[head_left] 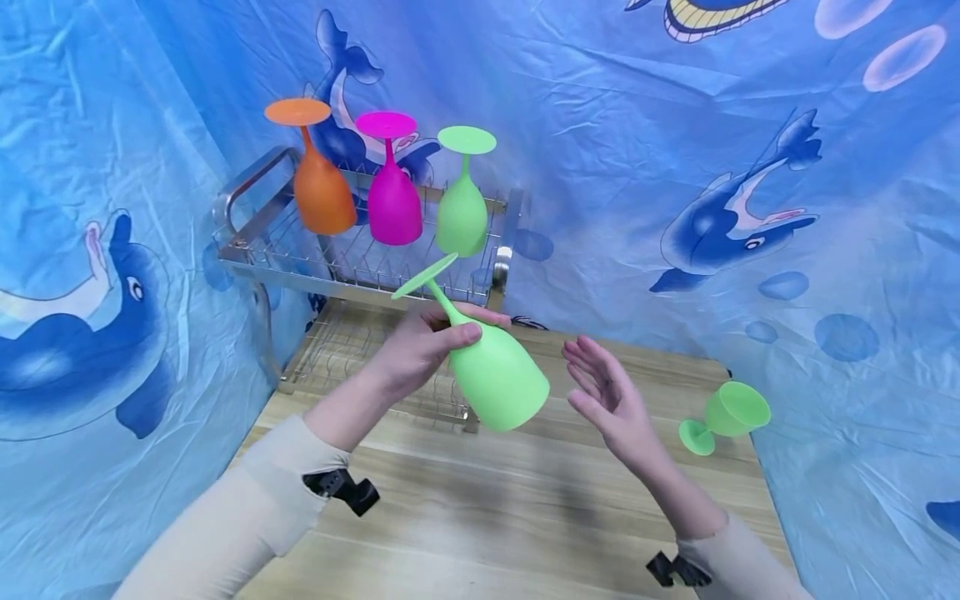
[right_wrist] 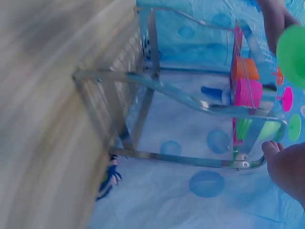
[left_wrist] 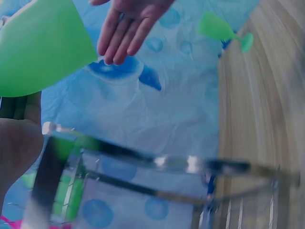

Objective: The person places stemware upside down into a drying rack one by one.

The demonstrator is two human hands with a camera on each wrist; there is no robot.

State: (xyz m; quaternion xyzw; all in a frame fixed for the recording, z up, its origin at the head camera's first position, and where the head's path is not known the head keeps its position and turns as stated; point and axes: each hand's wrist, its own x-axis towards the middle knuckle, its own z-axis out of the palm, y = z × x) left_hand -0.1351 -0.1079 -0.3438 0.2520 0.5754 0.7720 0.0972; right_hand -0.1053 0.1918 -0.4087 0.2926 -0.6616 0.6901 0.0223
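Observation:
My left hand (head_left: 427,346) grips a light green goblet (head_left: 498,375) around the top of its bowl, where the stem begins. The goblet is tilted, its foot up to the left and its mouth down to the right. My right hand (head_left: 611,404) is held apart from it, to the right of the mouth, fingers extended and nothing in them. In the left wrist view the green bowl (left_wrist: 43,47) fills the upper left, with the right hand (left_wrist: 133,24) beside it. The right wrist view shows part of the same goblet (right_wrist: 293,56) at the right edge.
A two-tier metal rack (head_left: 360,287) stands at the back left. Upside down on its top shelf are an orange goblet (head_left: 322,192), a magenta goblet (head_left: 393,204) and a green goblet (head_left: 461,217). Another green goblet (head_left: 737,408) lies on its side on the wooden table (head_left: 420,517), at the right.

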